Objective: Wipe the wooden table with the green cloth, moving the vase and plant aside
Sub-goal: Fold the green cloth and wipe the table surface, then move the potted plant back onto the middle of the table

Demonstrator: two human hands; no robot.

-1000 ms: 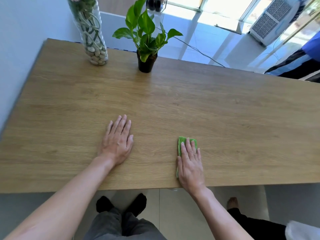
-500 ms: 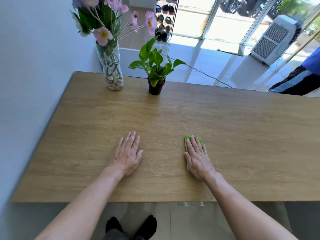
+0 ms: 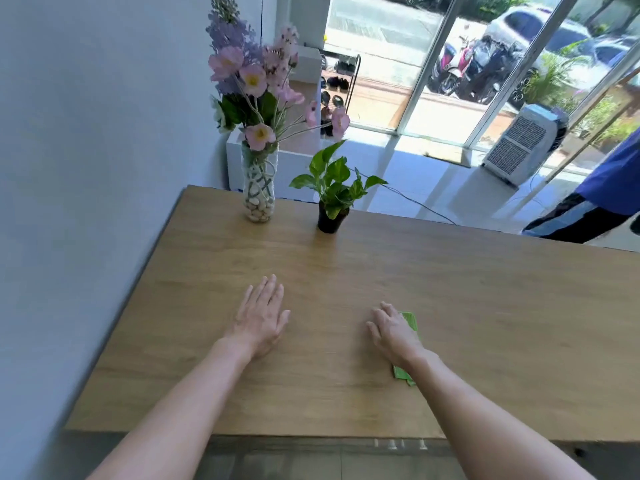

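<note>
The wooden table (image 3: 485,306) fills the lower view. A folded green cloth (image 3: 410,322) lies near its front edge, mostly hidden under my right hand (image 3: 393,330), which rests on it with fingers curling over it. My left hand (image 3: 259,317) lies flat on the bare wood to the left, fingers together, holding nothing. At the far left corner stands a clear glass vase (image 3: 258,195) with pebbles and pink and purple flowers. A small potted plant (image 3: 332,199) in a black pot stands just right of it.
A pale wall runs along the table's left side. Beyond the far edge are a tiled floor, a cable, a white air cooler (image 3: 523,143) and glass doors. A person in blue (image 3: 602,192) stands at the far right.
The view has tilted upward, showing the whole vase and the doors. My right hand has turned and its fingers have curled on the cloth. The left hand stays flat.
</note>
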